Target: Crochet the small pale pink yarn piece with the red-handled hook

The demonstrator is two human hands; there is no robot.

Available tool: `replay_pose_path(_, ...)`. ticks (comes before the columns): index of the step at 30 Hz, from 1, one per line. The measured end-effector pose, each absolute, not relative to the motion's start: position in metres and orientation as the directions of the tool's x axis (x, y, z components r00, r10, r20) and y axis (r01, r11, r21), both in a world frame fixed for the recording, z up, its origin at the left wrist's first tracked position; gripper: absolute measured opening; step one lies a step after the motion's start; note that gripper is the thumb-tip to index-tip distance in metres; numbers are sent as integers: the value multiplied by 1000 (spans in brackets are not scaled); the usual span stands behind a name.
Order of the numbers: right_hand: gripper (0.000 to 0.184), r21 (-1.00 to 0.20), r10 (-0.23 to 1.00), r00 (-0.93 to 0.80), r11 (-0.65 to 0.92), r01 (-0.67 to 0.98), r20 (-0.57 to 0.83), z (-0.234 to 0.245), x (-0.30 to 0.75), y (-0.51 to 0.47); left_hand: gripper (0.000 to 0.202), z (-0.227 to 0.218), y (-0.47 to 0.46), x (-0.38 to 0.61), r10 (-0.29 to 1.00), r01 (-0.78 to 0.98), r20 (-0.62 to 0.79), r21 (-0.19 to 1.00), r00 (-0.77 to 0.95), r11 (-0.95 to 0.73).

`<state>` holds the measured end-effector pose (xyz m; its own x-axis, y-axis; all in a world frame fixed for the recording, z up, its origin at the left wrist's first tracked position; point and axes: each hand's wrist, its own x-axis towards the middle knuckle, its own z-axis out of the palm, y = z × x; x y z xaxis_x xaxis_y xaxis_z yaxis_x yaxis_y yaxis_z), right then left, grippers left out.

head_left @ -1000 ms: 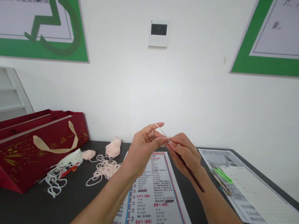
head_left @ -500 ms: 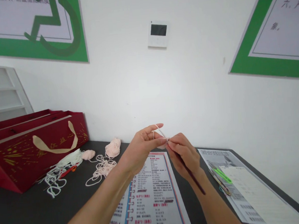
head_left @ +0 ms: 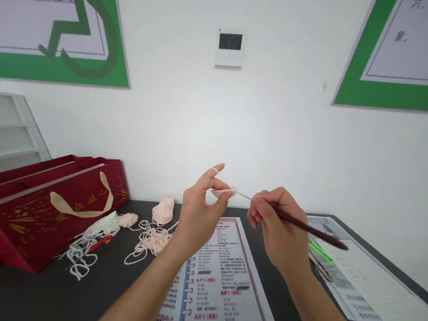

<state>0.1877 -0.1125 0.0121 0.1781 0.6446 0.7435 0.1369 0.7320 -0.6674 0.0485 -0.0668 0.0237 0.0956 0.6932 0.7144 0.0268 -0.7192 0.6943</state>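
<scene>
Head view. Step in hand, as judged: a stitch is being worked. The left hand [head_left: 196, 217] pinches a small piece of pink yarn [head_left: 225, 192] between thumb and middle finger. Its index finger is raised, with a strand looped around it. The right hand [head_left: 279, 224] is closed around the dark handle of the crochet hook [head_left: 310, 229]. The thin metal tip of the hook points at the pinched piece. Both hands are held above the tabletop [head_left: 43, 310], over the instruction sheet [head_left: 220, 280].

The next move calls for even strand tension from the raised finger. It also calls for a steady pinch while the tip engages the loop.

Hard to make out:
- The hook head is too fine to show whether it is touching the yarn.
- The strand's path to the loose yarn heap [head_left: 149, 238] near the red gift bag [head_left: 53, 209] cannot be traced.
- The print on the sheet is illegible.
- The right palm is turned away.
- A green tool [head_left: 321, 251] is partly hidden behind the right hand.
</scene>
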Motion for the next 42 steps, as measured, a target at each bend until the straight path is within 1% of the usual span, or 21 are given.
replay_pose_path(2,17,-710,694,187,704,29,695,13,188,-111,17,23,-67,49,672,67,734,669,99,-740)
replay_pose_path(4,15,-661,641,162,736,147,750,15,189,-112,14,24,-67,48,662,89,744,656,92,-749)
replay_pose_path(7,16,-398,460,-42,808,435,887,18,193,-118,17,27,-68,45,665,105,741,657,94,-747)
replay_pose_path(9,19,-282,400,-169,835,473,901,21,198,-120,17,29,-68,43,667,116,737,657,107,-745)
replay_pose_path(10,19,-303,418,-176,837,455,891,22,202,-120,15,30,-69,42,669,115,734,659,119,-744)
replay_pose_path(12,17,-457,516,-113,825,333,849,23,210,-116,9,31,-69,40,681,76,717,678,150,-731)
replay_pose_path(14,14,-632,638,-57,770,91,768,24,215,-109,12,32,-70,40,708,-10,680,723,190,-691)
replay_pose_path(16,14,-729,730,-71,663,-171,680,25,214,-102,27,32,-71,42,752,-111,617,785,233,-609)
replay_pose_path(18,14,-761,782,-98,558,-332,616,23,208,-96,43,33,-72,45,794,-204,541,840,277,-502)
replay_pose_path(21,14,-729,763,-22,608,-316,646,17,196,-92,49,33,-74,52,833,-339,461,870,305,-358)
replay_pose_path(23,12,-625,626,53,780,-42,778,10,191,-91,49,31,-75,56,851,-400,433,866,299,-300)
replay_pose_path(24,12,-513,512,53,844,157,858,6,190,-91,50,31,-75,57,858,-424,419,863,297,-274)
replay_pose_path(26,21,-196,244,-34,848,492,969,-1,191,-89,49,29,-75,59,861,-468,396,856,318,-221)
replay_pose_path(28,29,37,46,-126,807,590,991,-5,193,-87,47,29,-74,59,851,-500,373,852,371,-155)
replay_pose_path(29,31,59,18,-130,824,563,991,-6,194,-86,46,30,-74,58,844,-509,362,852,397,-126)
replay_pose_path(30,29,3,57,-103,862,507,993,-5,194,-85,45,31,-73,56,839,-513,351,852,415,-102)
replay_pose_path(32,21,-239,262,-34,919,313,964,-3,196,-86,44,32,-71,52,843,-517,331,853,425,-74)
replay_pose_path(34,13,-463,466,-6,881,96,885,2,199,-88,44,34,-68,49,851,-524,325,849,411,-71)
replay_pose_path(35,12,-525,526,-11,851,16,851,5,200,-89,44,35,-67,47,854,-525,328,847,403,-78)
replay_pose_path(37,11,-567,566,-40,821,-60,823,9,205,-92,43,36,-64,43,860,-514,329,853,391,-92)
replay_pose_path(42,9,-616,615,-51,787,-22,787,16,215,-98,42,39,-63,36,845,-435,306,895,439,-98)
